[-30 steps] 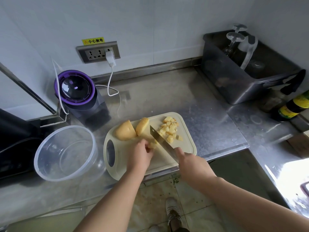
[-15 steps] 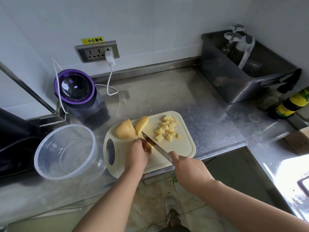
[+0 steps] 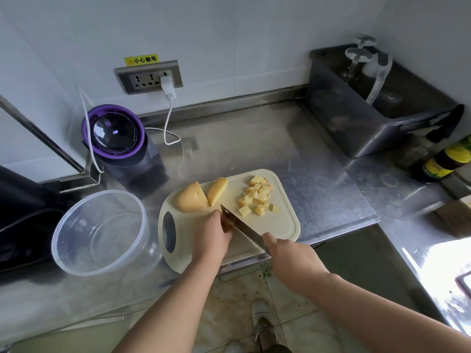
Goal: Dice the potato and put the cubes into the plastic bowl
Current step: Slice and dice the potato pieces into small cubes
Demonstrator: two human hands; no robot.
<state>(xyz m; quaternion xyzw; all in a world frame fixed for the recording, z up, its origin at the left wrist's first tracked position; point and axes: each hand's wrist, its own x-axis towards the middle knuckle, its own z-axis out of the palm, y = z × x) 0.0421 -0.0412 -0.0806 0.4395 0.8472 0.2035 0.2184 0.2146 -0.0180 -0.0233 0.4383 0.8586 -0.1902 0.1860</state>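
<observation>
On cream plastic cutting board, left hand pinned pale yellow potato piece; right hand gripped steel knife. Potato looked firm, wet-slick: hold flat-face down.

Bare left hand and right hand, bare forearms, pale mesh shoe, dark laces

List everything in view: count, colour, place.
cutting board: 1, cream, counter front
knife: 1, steel, across board
potato cubes: pile, yellow, board's right
potato chunks: 2, yellow, board's left
potato piece: 1, yellow, beside blade
plastic bowl: 1, clear, left of board
appliance: 1, purple-lidded, behind bowl
wall socket: 1, grey, back wall
tub: 1, dark, back right
bottle: 1, dark, far right
left hand: holds potato piece
right hand: grips knife
</observation>
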